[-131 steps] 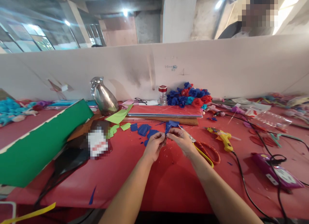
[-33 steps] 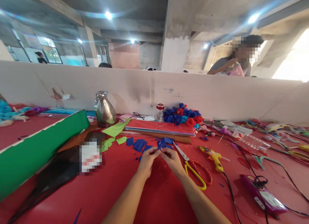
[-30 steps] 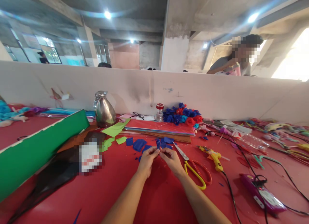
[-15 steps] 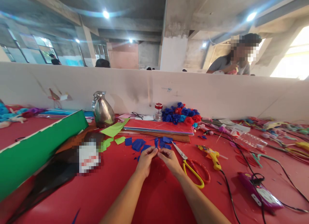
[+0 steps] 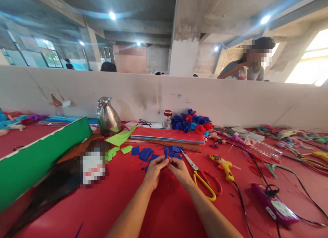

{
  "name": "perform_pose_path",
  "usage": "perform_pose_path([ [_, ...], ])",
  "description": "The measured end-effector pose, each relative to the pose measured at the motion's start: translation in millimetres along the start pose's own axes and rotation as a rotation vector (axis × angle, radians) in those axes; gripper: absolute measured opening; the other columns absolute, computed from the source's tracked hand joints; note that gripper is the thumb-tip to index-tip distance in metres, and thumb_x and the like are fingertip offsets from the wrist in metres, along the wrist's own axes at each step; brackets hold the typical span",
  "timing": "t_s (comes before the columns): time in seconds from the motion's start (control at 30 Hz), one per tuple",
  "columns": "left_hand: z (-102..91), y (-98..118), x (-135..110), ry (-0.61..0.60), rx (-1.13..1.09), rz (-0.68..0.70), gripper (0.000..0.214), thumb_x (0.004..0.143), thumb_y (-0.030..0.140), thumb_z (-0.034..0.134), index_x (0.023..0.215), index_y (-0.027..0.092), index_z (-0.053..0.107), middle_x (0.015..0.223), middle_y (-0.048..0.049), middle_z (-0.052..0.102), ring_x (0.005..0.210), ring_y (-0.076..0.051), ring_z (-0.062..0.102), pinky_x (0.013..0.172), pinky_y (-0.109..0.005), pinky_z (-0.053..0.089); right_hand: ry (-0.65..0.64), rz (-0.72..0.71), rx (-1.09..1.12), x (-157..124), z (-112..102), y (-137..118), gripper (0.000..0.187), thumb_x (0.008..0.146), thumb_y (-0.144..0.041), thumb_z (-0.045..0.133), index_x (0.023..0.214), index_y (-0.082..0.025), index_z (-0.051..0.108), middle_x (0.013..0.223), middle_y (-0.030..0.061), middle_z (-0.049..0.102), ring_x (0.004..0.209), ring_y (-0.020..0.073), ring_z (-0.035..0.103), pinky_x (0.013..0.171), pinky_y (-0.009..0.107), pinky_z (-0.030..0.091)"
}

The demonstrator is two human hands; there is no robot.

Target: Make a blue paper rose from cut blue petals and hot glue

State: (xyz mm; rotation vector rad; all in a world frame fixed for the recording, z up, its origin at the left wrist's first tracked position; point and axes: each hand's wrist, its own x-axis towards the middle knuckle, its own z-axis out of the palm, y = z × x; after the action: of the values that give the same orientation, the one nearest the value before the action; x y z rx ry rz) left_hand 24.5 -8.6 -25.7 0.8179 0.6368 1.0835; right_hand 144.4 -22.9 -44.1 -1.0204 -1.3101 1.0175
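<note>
Between the fingertips of both my hands is a small dark blue piece of crepe paper (image 5: 166,152), partly hidden by the fingers. My left hand (image 5: 156,168) pinches it from the left, and my right hand (image 5: 178,168) is closed on it from the right. Just beyond them lie several cut blue paper pieces (image 5: 146,154). Scissors (image 5: 201,176) with yellow and red handles rest beside my right hand, blades pointing away. Further right, a yellow hot glue gun (image 5: 226,168) lies on the red tabletop (image 5: 123,204).
Behind the hands are stacked coloured sheets (image 5: 169,135), blue and red paper flowers (image 5: 188,120), a glass jar (image 5: 167,120) and a metal jug (image 5: 109,116). A green board (image 5: 46,159) stands left. Cables run to a purple power strip (image 5: 275,205). A person (image 5: 256,60) sits beyond the partition (image 5: 128,91).
My hands stay in nearly the same place, and the blue piece between the fingertips shows a little wider. Beyond the partition, the person now holds a cup near the face.
</note>
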Motion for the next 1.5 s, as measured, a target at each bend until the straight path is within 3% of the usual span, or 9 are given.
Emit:
perform_pose_path([
  [0.2, -2.4, -2.9, 1.8, 0.016, -0.016, -0.038, 0.026, 0.054, 0.033, 0.081, 0.066, 0.014, 0.069, 0.059, -0.0004, 0.063, 0.059, -0.011, 0.054, 0.063, -0.024, 0.038, -0.019, -0.003, 0.011, 0.9, -1.6, 3.7, 0.021, 0.071, -0.038, 0.064, 0.068, -0.017, 0.062, 0.066, 0.0007, 0.061, 0.066, 0.0154, 0.053, 0.067, 0.028, 0.042],
  [0.77, -1.9, -4.2, 3.7, 0.008, 0.068, 0.066, 0.026, 0.056, 0.035, 0.079, 0.066, 0.013, 0.069, 0.067, -0.0033, 0.064, 0.067, -0.014, 0.056, 0.069, -0.026, 0.041, 0.000, -0.004, 0.003, 1.9, -1.2, 4.4, 0.027, 0.071, -0.044, 0.065, 0.067, -0.018, 0.062, 0.064, -0.0006, 0.060, 0.063, 0.0136, 0.052, 0.061, 0.026, 0.040],
  [1.03, -9.4, -11.1, 10.0, 0.004, 0.168, 0.140, 0.031, 0.062, 0.044, 0.073, 0.066, 0.014, 0.067, 0.059, 0.0006, 0.055, 0.060, -0.011, 0.047, 0.059, -0.023, 0.036, -0.024, -0.008, -0.003, 2.1, -3.1, 5.7, 0.024, 0.070, -0.042, 0.065, 0.070, -0.018, 0.063, 0.066, 0.0003, 0.061, 0.064, 0.0147, 0.053, 0.062, 0.027, 0.041],
  [1.27, -3.0, -6.0, 6.8, 0.003, 0.261, 0.208, 0.020, 0.063, 0.032, 0.072, 0.075, 0.016, 0.073, 0.083, -0.0044, 0.063, 0.082, -0.017, 0.055, 0.075, -0.027, 0.041, 0.007, 0.017, 0.014, 2.2, -4.2, 8.6, 0.020, 0.068, -0.037, 0.067, 0.071, -0.018, 0.064, 0.064, -0.0005, 0.060, 0.062, 0.0138, 0.053, 0.062, 0.027, 0.042],
  [1.5, 2.3, -2.7, 3.0, 0.035, 0.316, 0.229, 0.015, 0.062, 0.029, 0.071, 0.070, 0.017, 0.074, 0.087, -0.0060, 0.067, 0.088, -0.021, 0.057, 0.086, -0.032, 0.041, 0.036, 0.003, -0.017, -0.1, -5.4, 3.4, 0.017, 0.068, -0.034, 0.065, 0.074, -0.018, 0.066, 0.067, -0.0004, 0.061, 0.062, 0.0137, 0.052, 0.064, 0.027, 0.042],
])
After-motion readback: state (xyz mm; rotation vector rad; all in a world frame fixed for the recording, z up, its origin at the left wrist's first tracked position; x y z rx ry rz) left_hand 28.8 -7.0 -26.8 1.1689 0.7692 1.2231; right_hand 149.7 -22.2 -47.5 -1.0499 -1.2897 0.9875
